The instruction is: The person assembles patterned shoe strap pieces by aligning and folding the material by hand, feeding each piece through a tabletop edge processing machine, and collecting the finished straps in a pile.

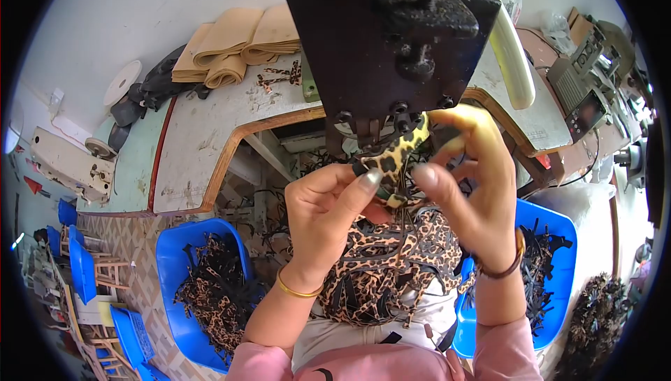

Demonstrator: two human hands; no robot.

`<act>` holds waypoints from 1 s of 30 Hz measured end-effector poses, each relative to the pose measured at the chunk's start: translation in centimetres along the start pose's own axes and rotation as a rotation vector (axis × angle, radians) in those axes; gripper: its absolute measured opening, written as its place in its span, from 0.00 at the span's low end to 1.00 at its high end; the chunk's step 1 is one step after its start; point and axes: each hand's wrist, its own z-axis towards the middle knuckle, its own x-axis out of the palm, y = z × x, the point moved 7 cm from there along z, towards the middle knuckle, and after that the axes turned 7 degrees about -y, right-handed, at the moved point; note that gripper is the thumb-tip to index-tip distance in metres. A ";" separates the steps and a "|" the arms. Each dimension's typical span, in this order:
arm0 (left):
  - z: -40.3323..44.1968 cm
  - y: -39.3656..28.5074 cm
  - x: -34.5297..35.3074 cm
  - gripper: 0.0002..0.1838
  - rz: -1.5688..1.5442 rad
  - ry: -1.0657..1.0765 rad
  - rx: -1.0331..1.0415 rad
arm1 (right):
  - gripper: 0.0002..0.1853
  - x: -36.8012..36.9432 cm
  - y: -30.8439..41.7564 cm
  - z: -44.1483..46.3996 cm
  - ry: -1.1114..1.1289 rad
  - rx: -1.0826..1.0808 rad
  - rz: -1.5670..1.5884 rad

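Note:
A leopard-print fabric piece point(393, 159) with black edging is stretched up under the dark machine head point(391, 52). My left hand point(328, 203) pinches its lower left end between thumb and fingers. Just right of the piece, my right hand point(475, 178) is raised with thumb and fingers apart; its fingertips are near the machine's lower end. A thick pile of leopard-print strips with black ties point(391, 262) lies on my lap below both hands.
Blue bins point(168, 276) of similar pieces stand on both sides. Folded brown paper point(231, 38) and some strips point(279, 77) lie on the worktable point(203, 129). Another machine point(70, 164) is at left, and a control unit point(583, 112) at right.

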 end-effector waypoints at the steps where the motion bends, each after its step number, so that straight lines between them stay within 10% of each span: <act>1: 0.0 0.3 0.0 0.09 -0.001 0.001 0.001 | 0.26 0.2 -1.5 0.7 0.074 0.110 0.044; 7: -0.2 0.7 0.6 0.09 0.020 -0.028 0.095 | 0.11 2.2 -3.7 2.8 0.458 0.452 0.346; 30: -0.2 -0.9 -0.4 0.09 0.080 -0.126 0.256 | 0.09 2.9 -2.7 3.5 0.470 0.357 0.380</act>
